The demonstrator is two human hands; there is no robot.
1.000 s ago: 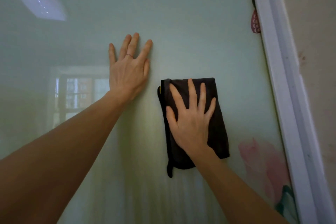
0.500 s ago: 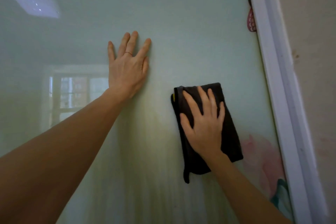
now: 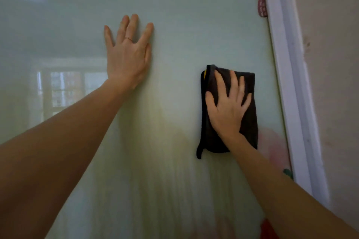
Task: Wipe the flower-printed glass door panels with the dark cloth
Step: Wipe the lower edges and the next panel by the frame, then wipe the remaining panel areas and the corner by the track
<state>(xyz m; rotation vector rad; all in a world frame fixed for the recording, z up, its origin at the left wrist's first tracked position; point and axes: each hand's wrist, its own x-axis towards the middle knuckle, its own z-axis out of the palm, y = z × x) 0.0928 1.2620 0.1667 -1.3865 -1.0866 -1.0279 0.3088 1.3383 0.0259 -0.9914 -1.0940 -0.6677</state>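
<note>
Now the right hand point(image 3: 226, 111) presses the dark cloth point(image 3: 246, 122) flat against the glass door point(image 3: 194, 15), fingers spread; the left hand point(image 3: 127, 58) rests flat and spread on the glass.

Frame point(image 3: 281, 83) and wall point(image 3: 334, 64)
White frame edges a stained beige wall; a pink item point(image 3: 261, 7) sits against the frame's left side.

Dark cloth point(image 3: 251, 128) is lying folded in a tall rectangle flat against the pale green glass panel point(image 3: 184, 25), near its right edge, one corner dangling bottom left. Pink flower print point(image 3: 274, 147) is showing just right of its lower end.
</note>
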